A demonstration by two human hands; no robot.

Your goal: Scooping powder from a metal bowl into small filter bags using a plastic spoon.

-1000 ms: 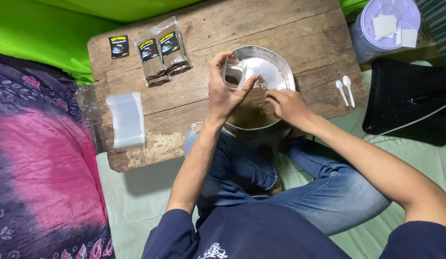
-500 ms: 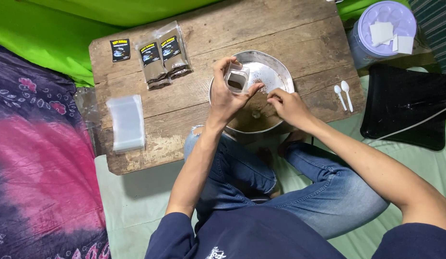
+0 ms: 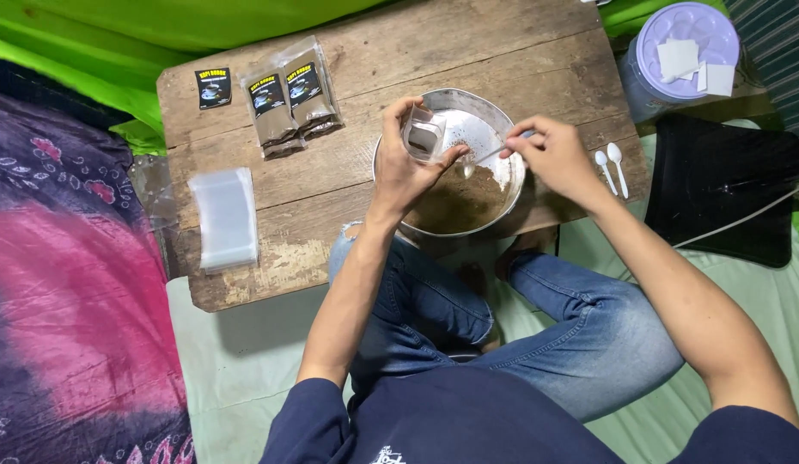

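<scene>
The desk (image 3: 356, 185) is bare wood, rough and matt, with worn pale patches along its near edge. On it, the bowl (image 3: 503, 116) is thin metal with a dull sheen and holds brown powder (image 3: 455, 202), matt and fine-grained. Over the bowl, the small pouch (image 3: 423, 136) is clear glossy plastic. Left of the bowl, the filled sachets (image 3: 289, 94) and the stack of empty bags (image 3: 225, 216) are glossy transparent plastic. Right of the bowl, two spoons (image 3: 612, 167) are smooth white plastic.

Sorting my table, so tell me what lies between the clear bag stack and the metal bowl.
In the head view, only bare wooden table lies between the clear bag stack and the metal bowl.
</scene>
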